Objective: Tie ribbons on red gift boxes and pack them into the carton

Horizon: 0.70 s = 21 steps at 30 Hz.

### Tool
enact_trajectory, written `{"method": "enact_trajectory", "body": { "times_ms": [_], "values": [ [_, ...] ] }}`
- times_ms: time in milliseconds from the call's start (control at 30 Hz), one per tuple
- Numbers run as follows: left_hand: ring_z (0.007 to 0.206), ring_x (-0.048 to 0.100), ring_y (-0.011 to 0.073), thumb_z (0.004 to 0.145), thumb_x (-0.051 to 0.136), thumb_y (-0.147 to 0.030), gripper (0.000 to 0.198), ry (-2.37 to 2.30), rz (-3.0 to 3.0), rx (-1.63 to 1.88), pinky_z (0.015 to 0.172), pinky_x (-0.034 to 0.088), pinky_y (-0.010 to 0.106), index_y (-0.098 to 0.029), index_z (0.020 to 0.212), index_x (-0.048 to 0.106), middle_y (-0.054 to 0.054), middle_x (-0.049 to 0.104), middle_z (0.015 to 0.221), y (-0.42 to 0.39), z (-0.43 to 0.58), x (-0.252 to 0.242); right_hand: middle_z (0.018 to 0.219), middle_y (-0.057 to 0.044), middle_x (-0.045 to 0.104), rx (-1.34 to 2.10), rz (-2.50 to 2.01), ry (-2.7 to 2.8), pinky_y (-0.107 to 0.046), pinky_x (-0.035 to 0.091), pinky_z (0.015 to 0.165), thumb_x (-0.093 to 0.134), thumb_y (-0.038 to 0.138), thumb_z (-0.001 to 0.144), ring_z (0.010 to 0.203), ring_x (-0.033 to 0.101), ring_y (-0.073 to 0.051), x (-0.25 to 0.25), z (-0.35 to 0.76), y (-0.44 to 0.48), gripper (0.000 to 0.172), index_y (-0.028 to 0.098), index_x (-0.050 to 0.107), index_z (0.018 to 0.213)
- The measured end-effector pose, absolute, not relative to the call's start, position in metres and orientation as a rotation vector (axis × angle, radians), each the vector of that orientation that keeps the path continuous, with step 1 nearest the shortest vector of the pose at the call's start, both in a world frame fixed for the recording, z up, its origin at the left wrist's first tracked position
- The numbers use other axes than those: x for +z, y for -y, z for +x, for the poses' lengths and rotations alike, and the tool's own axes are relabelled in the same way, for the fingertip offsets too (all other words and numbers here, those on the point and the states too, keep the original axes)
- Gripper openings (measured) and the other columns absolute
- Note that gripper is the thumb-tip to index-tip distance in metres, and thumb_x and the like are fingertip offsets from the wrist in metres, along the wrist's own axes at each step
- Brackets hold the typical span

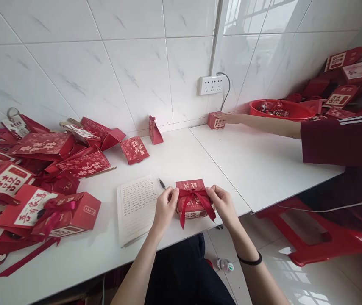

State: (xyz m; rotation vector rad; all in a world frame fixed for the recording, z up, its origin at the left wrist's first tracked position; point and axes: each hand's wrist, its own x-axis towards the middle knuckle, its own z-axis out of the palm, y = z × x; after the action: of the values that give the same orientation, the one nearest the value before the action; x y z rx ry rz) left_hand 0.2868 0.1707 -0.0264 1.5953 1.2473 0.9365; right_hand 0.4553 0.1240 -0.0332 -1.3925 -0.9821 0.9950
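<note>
1. Gift box (196, 203) sits near the table's (104, 237) front edge; left hand (165, 205) and right hand (221, 203) pinch opposite loops of its ribbon bow (193, 193), apparently to tension it evenly;
2. notebook (138, 212) and pen (161, 183) lie left of the gift box, perhaps to leave working room;
3. heaped boxes (44, 146) lie farther left; beyond the gift box, rightward, a co-worker's hand (227, 118) touches a small box (214, 122).

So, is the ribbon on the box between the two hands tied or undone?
Tied: the ribbon forms a bow on the box, its loops at the left hand and right hand, tails draped forward.
</note>
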Motion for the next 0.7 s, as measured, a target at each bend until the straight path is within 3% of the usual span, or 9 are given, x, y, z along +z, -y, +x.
{"method": "enact_trajectory", "body": {
  "times_ms": [233, 433, 500, 567, 633, 700],
  "values": [
    [0.052, 0.029, 0.0100, 0.088, 0.041, -0.045, 0.038, -1.239, 1.548, 0.963, 0.050, 0.028, 0.022, -0.021, 0.061, 0.028, -0.005, 0.029, 0.057, -0.168, 0.288, -0.026, 0.055, 0.003, 0.042, 1.075, -1.320, 0.950, -0.024, 0.035, 0.046, 0.049, 0.065, 0.082, 0.046, 0.038, -0.011, -0.052, 0.459, -0.126, 0.048, 0.021, 0.038, 0.064],
    [0.055, 0.037, 0.0122, 0.088, 0.037, -0.053, 0.038, -1.308, 1.582, 0.876, 0.053, 0.035, 0.025, -0.022, 0.067, 0.035, -0.004, 0.036, 0.061, -0.169, 0.281, -0.016, 0.102, -0.007, 0.053, 0.865, -1.417, 1.042, -0.030, 0.045, 0.070, 0.056, 0.071, 0.072, 0.080, 0.053, -0.018, -0.040, 0.476, -0.116, 0.057, 0.020, 0.048, 0.098],
    [0.068, 0.049, 0.0153, 0.086, 0.046, -0.048, 0.028, -1.353, 1.706, 0.995, 0.066, 0.043, 0.029, -0.021, 0.080, 0.046, 0.000, 0.049, 0.074, -0.170, 0.281, -0.010, 0.093, -0.007, 0.057, 0.819, -1.569, 1.192, -0.030, 0.043, 0.067, 0.051, 0.072, 0.076, 0.075, 0.053, -0.019, -0.031, 0.477, -0.107, 0.054, 0.019, 0.051, 0.089],
    [0.093, 0.054, 0.0193, 0.084, 0.053, -0.038, 0.019, -1.267, 1.932, 1.033, 0.086, 0.044, 0.035, -0.022, 0.093, 0.054, 0.004, 0.056, 0.096, -0.173, 0.282, -0.003, 0.072, -0.005, 0.056, 0.874, -1.721, 1.317, -0.029, 0.039, 0.059, 0.039, 0.072, 0.083, 0.063, 0.051, -0.018, -0.024, 0.473, -0.096, 0.055, 0.019, 0.050, 0.070],
    [0.109, 0.050, 0.0210, 0.084, 0.054, -0.029, 0.014, -1.091, 2.132, 0.889, 0.098, 0.039, 0.039, -0.024, 0.096, 0.060, 0.004, 0.056, 0.110, -0.178, 0.285, 0.005, 0.060, -0.004, 0.053, 0.982, -1.796, 1.373, -0.028, 0.036, 0.055, 0.034, 0.070, 0.086, 0.057, 0.048, -0.017, -0.022, 0.467, -0.086, 0.058, 0.020, 0.047, 0.061],
    [0.112, 0.050, 0.0208, 0.085, 0.052, -0.023, 0.013, -0.976, 2.209, 0.738, 0.100, 0.039, 0.040, -0.024, 0.091, 0.064, 0.003, 0.056, 0.114, -0.182, 0.288, 0.010, 0.058, -0.002, 0.052, 1.037, -1.784, 1.365, -0.027, 0.033, 0.052, 0.037, 0.069, 0.085, 0.054, 0.045, -0.016, -0.025, 0.460, -0.081, 0.056, 0.020, 0.048, 0.062]
  ]
}}
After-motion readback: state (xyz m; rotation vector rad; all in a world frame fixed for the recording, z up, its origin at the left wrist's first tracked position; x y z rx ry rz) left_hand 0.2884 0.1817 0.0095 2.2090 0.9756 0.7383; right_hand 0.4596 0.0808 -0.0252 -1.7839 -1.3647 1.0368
